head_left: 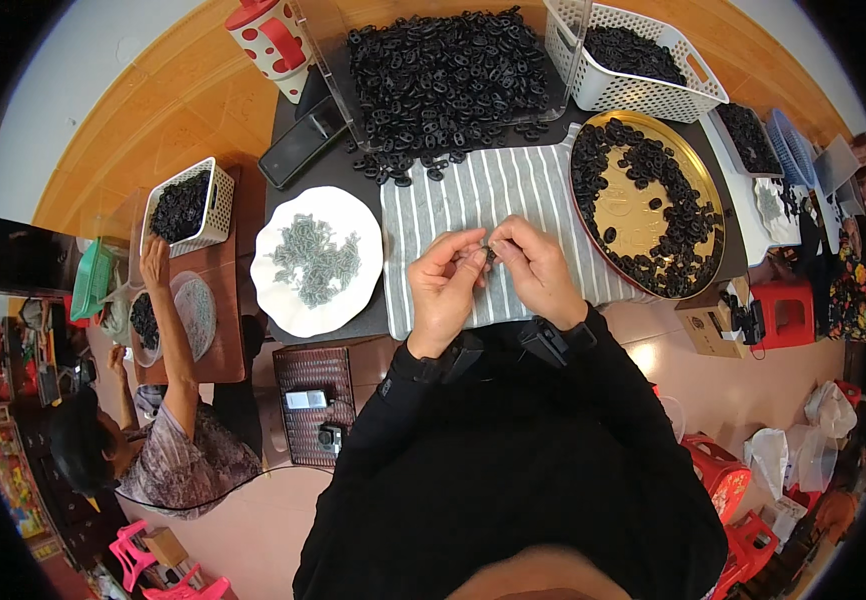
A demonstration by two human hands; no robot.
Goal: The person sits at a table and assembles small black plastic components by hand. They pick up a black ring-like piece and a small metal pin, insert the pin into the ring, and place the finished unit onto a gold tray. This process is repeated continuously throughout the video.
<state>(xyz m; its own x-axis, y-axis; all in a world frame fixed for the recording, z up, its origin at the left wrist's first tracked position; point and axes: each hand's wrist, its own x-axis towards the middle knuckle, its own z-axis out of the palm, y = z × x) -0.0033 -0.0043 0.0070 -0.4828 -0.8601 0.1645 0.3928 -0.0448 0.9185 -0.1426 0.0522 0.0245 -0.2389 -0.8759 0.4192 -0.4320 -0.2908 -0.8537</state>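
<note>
Over a grey cloth with white stripes [543, 190], my left hand [443, 288] and my right hand [538, 275] meet fingertip to fingertip. Both are closed in a pinch on a small black piece [491, 254], mostly hidden by the fingers. To the left stands a white scalloped plate [271, 285] with a pile of small grey-green springs or similar thin bits [315, 258]. On the right, a round gold tray [643, 215] carries many black oval plastic pieces [688, 230]. A heap of the same pieces [443, 75] fills a clear bin beyond the cloth.
A phone [303, 145] and a red-dotted white jug [271, 45] stand back left. A white perforated basket [643, 95] of black pieces is back right. On the left, another person [178, 440] reaches into a white basket [215, 205]. Red stools [785, 312] stand right.
</note>
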